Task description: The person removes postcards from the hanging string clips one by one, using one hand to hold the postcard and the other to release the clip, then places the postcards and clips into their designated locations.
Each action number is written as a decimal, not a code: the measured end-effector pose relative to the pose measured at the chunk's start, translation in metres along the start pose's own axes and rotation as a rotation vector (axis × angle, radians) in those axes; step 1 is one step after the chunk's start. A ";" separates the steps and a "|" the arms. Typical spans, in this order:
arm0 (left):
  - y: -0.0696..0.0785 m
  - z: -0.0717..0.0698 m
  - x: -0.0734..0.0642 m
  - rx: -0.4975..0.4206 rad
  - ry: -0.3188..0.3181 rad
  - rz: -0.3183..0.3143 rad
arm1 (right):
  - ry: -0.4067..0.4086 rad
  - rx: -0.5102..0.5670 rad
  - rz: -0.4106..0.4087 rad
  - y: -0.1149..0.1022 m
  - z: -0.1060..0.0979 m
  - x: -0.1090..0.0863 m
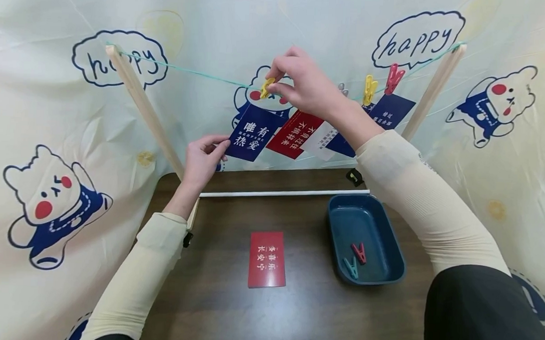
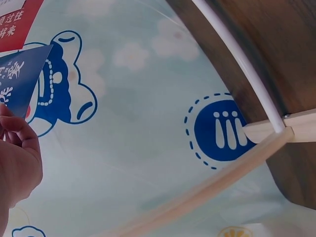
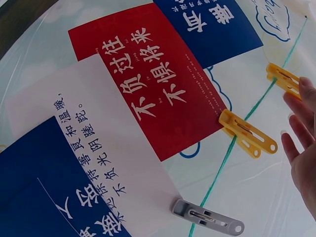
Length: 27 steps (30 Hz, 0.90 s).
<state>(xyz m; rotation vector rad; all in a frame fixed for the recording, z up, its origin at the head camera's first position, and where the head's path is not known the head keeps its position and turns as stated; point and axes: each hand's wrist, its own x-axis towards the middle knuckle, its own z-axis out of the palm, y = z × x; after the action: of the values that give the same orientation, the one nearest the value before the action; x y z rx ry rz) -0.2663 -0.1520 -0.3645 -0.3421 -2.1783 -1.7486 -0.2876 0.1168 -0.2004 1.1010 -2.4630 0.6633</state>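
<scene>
My left hand (image 1: 201, 160) pinches the lower left edge of a blue card (image 1: 254, 133) with white characters. That card hangs just below the green string (image 1: 199, 74). Up at the string, my right hand (image 1: 304, 83) pinches a yellow clothespin (image 1: 266, 87) between thumb and fingers. In the right wrist view this yellow clothespin (image 3: 282, 79) sits at the string, close to the blue card's (image 3: 210, 32) corner; whether it grips the card I cannot tell. Beside it, a red card (image 3: 148, 84) hangs from another yellow clothespin (image 3: 247, 133), and a white card (image 3: 89, 103) from a grey clothespin (image 3: 207, 216).
Wooden posts (image 1: 144, 108) hold up the string. More blue cards (image 1: 391, 111) hang at right under yellow and red clothespins (image 1: 394, 79). On the table, a red card (image 1: 267, 260) lies near a dark blue tray (image 1: 365, 213) holding a red clothespin (image 1: 358, 253) and a teal clothespin (image 1: 351, 268).
</scene>
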 end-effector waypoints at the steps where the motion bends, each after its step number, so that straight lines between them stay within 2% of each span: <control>1: 0.000 -0.001 -0.001 -0.005 0.000 -0.005 | 0.008 -0.002 -0.002 0.000 0.000 -0.001; 10: 0.002 -0.008 -0.008 -0.025 0.036 -0.003 | 0.083 -0.020 -0.055 -0.001 -0.001 -0.003; 19: -0.004 -0.014 -0.013 -0.028 0.070 -0.001 | 0.126 -0.018 -0.084 -0.006 -0.004 -0.011; 27: -0.012 -0.020 -0.022 -0.061 0.097 -0.024 | 0.197 -0.030 -0.182 -0.010 -0.002 -0.023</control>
<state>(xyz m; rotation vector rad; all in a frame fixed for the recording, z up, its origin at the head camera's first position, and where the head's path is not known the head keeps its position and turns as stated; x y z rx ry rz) -0.2487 -0.1740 -0.3801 -0.2414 -2.0737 -1.8085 -0.2652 0.1255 -0.2077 1.1718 -2.1703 0.6432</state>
